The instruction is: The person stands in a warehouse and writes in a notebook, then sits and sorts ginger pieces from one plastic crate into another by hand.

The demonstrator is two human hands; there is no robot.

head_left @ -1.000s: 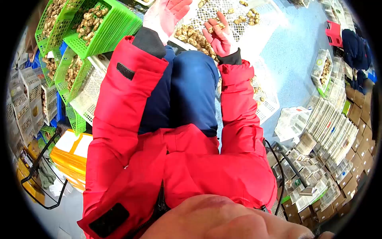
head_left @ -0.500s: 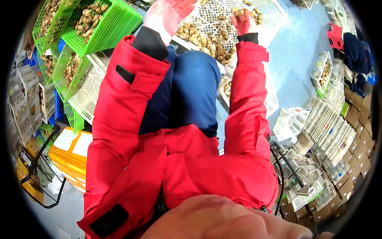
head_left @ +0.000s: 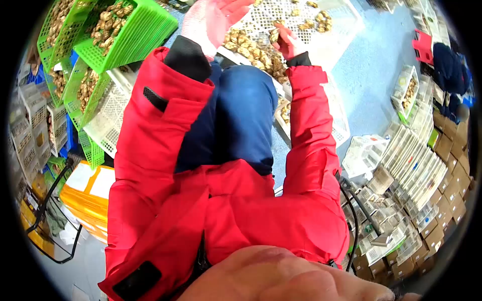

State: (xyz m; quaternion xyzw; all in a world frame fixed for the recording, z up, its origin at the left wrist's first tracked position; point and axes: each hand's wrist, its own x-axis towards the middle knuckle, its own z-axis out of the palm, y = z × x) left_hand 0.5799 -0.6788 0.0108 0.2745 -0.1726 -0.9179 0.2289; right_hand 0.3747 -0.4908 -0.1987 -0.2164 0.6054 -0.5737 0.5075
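Observation:
My left hand (head_left: 207, 22), in what looks like a pale pink glove, is held palm up beside the white mesh crate (head_left: 346, 26), fingers stretched apart with nothing in them. My right hand (head_left: 288, 44) is over the crate, thumb and forefinger closed about a mottled mushroom-like lump (head_left: 274, 35). A pile of cream-and-brown mushroom-like lumps (head_left: 248, 49) lies on the crate's near left side. A smaller cluster of lumps (head_left: 323, 23) rests on its far right, with a few scattered across the mesh.
Green crates (head_left: 145, 30) with more lumps stand at the left. Stacked white crates (head_left: 414, 160) and brown cartons (head_left: 454, 175) line the right. A yellow-taped white box (head_left: 90, 200) is at lower left. A red stool (head_left: 423, 46) stands far right.
My right hand has moved left and nearer to me, from the cluster to the pile. The lump it held is no longer in that spot. My left hand stays nearly still, open.

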